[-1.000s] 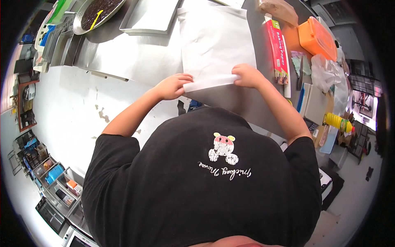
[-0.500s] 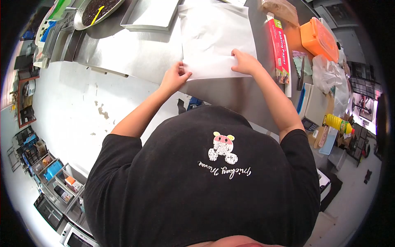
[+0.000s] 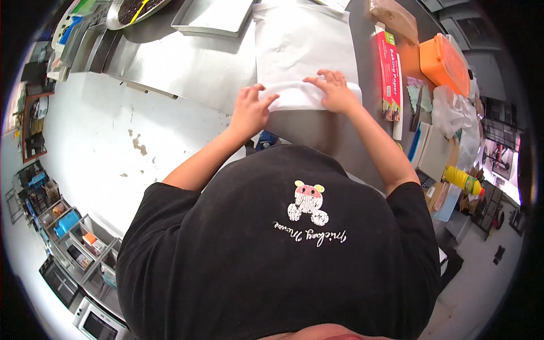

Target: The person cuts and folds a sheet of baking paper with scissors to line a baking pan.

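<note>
A white sheet of baking paper (image 3: 306, 48) lies on the steel table, its near edge turned up into a fold. My left hand (image 3: 252, 111) is at the left end of that fold, thumb stretched over the paper and fingers apart. At the right side of the fold rests my right hand (image 3: 338, 93), its fingers spread and the index finger pointing inward along the crease. The paper bulges slightly between the two hands. Neither hand shows a clear grip, though the undersides of the fingers are hidden.
Right of the paper stand a red baking paper box (image 3: 388, 73) and an orange container (image 3: 445, 65). A rectangular metal pan (image 3: 212, 17) and a round pan with dark contents (image 3: 122, 14) sit at the back left. A knife (image 3: 418, 107) lies at the right.
My left hand has moved right and its fingers have spread from the paper's corner. My right hand's fingers have opened and reach inward. The folded edge now bulges.
</note>
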Available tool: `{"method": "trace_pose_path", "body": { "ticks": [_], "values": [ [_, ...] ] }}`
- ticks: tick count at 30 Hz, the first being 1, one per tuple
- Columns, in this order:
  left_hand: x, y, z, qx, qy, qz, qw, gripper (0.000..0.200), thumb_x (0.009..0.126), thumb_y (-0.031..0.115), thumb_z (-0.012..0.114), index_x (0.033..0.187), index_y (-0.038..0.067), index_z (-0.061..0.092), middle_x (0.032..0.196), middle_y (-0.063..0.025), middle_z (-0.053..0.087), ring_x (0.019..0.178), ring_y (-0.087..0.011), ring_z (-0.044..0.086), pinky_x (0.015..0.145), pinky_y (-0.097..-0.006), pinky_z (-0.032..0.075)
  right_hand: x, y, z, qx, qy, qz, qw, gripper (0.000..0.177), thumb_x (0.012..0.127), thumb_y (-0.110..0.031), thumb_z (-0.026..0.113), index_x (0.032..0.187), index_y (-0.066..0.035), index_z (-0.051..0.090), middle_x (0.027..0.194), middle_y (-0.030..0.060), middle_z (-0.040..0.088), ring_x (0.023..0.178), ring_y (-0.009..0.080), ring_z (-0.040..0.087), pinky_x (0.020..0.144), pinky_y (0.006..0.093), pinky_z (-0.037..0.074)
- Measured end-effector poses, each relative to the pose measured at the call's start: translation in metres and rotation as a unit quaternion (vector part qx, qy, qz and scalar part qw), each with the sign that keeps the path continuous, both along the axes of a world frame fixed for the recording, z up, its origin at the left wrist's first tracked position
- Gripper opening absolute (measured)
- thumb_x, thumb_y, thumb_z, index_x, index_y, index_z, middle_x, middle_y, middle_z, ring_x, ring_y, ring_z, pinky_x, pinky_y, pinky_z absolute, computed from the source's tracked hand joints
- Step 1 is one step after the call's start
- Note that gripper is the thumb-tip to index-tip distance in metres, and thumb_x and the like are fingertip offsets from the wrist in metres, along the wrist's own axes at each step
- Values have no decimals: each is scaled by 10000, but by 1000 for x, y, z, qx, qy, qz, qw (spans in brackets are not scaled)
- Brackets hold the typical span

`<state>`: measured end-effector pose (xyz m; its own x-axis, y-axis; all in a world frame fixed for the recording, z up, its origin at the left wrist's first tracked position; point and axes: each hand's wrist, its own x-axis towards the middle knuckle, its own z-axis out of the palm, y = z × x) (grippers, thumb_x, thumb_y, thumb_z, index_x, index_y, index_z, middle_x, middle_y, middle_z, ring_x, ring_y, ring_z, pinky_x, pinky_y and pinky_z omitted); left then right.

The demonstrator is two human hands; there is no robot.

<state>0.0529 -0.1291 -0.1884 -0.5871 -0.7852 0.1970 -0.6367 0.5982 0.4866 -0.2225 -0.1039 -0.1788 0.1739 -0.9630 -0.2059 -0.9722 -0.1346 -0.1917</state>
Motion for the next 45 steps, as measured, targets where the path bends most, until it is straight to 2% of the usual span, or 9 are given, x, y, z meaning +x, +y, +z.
{"method": "trace_pose_path", "body": {
  "ticks": [7,10,14,23,29,34,40,44,45],
  "values": [
    [-13,20,11,-35,-16,-15,999,269,754,177,642,1022,173,639,1135,-52,541,1085,-267,471,896,-412,368,4,-2,-5,-5,-51,125,991,678,680,30,511,1250,-337,501,1299,108,418,1247,311,361,1074,494,219],
    [-10,23,1,-72,-1,54,996,459,710,199,698,1145,139,562,1154,-101,514,1075,-292,474,921,-418,362,0,-7,-5,-4,-76,97,992,632,702,-19,515,1274,-288,478,1293,123,420,1234,322,367,1074,485,220],
    [-3,26,-19,69,136,222,963,793,631,191,767,1301,62,363,1150,-131,510,1081,-344,459,918,-432,370,-6,-9,-8,-9,-128,59,990,591,737,-179,546,1313,-207,418,1287,145,418,1232,327,363,1075,492,210],
    [-6,20,6,214,136,147,956,949,661,185,760,1419,68,201,1022,-111,645,817,-279,573,777,-356,464,-13,0,-20,-35,-150,69,986,638,752,-264,575,1349,-204,360,1320,149,395,1269,323,330,1078,529,187],
    [-9,6,-7,436,232,134,859,965,706,145,741,1451,79,132,1005,-181,631,700,-189,550,698,-297,457,-9,4,-21,-36,-95,76,992,609,748,-259,588,1327,-228,402,1325,131,394,1270,306,338,1074,524,205],
    [-10,-1,-22,559,195,55,804,870,759,148,706,1449,82,181,799,-58,567,613,-111,491,534,-258,404,-9,3,-17,-32,-93,73,992,576,750,-251,588,1304,-239,430,1324,121,399,1264,302,351,1072,515,218],
    [-6,1,-4,569,137,44,809,757,822,181,633,1433,54,205,791,-67,558,613,-145,506,562,-282,436,-6,3,-10,-34,-76,76,994,572,728,-201,593,1284,-207,460,1286,126,420,1211,315,385,1040,457,260],
    [-1,24,7,523,105,133,835,711,808,177,629,1399,34,260,918,-118,564,751,-210,549,673,-322,460,-4,5,-10,-23,-56,76,995,561,759,-223,601,1294,-235,432,1331,117,392,1261,300,354,1063,520,237],
    [-1,36,6,339,91,181,919,675,794,183,634,1364,29,306,984,-137,551,852,-236,539,731,-346,449,-3,6,-10,-26,-53,75,995,566,759,-213,604,1297,-232,430,1333,118,391,1262,299,353,1061,525,239]
  ]
}}
